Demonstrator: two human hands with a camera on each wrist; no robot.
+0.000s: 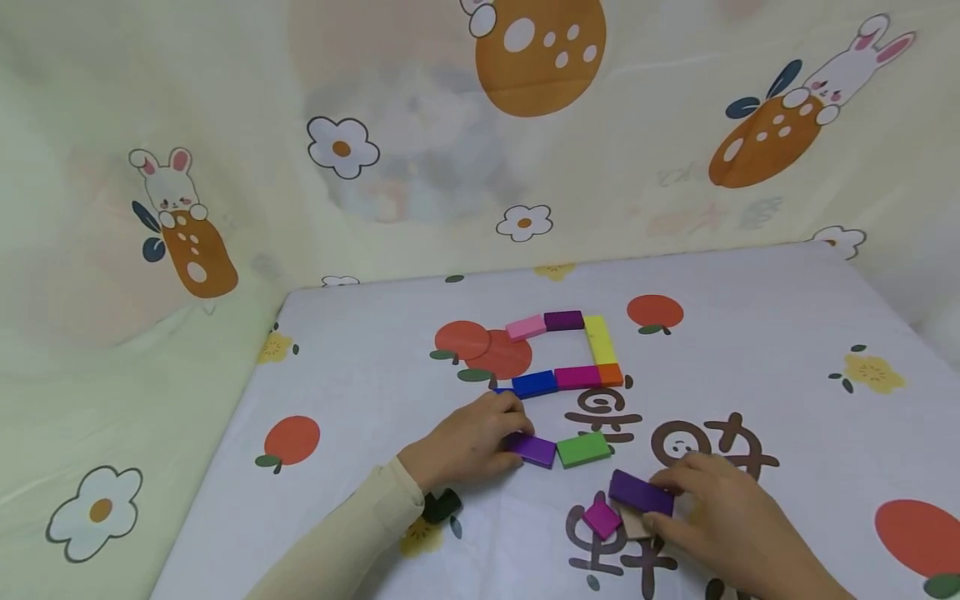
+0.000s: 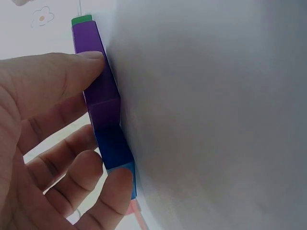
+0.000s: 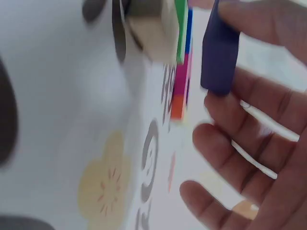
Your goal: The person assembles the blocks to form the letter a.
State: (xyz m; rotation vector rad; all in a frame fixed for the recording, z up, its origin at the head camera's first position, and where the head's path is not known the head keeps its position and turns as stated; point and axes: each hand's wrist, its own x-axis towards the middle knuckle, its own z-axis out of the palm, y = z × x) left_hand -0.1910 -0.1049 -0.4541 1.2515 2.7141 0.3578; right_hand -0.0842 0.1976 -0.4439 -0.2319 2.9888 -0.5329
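My left hand (image 1: 474, 442) pinches a purple block (image 1: 534, 451) lying on the table, thumb against it. A green block (image 1: 583, 449) adjoins its right end. In the left wrist view, a blue block (image 2: 114, 145) and a light blue block end (image 2: 128, 179) appear beyond it, with other fingertips by them. My right hand (image 1: 723, 517) holds a dark purple block (image 1: 637, 492) between thumb and fingers; it looks raised in the right wrist view. Below it are a beige block (image 1: 633, 524), partly covered, and a small magenta block (image 1: 602, 518).
Behind my hands, pink (image 1: 526, 327), dark purple (image 1: 563, 320), yellow (image 1: 599, 340), orange (image 1: 611, 374), magenta (image 1: 577, 377) and blue (image 1: 534, 384) blocks form an outline. A dark object (image 1: 442, 506) shows by my left wrist. A patterned cloth (image 1: 420, 242) hangs behind the table (image 1: 360, 342).
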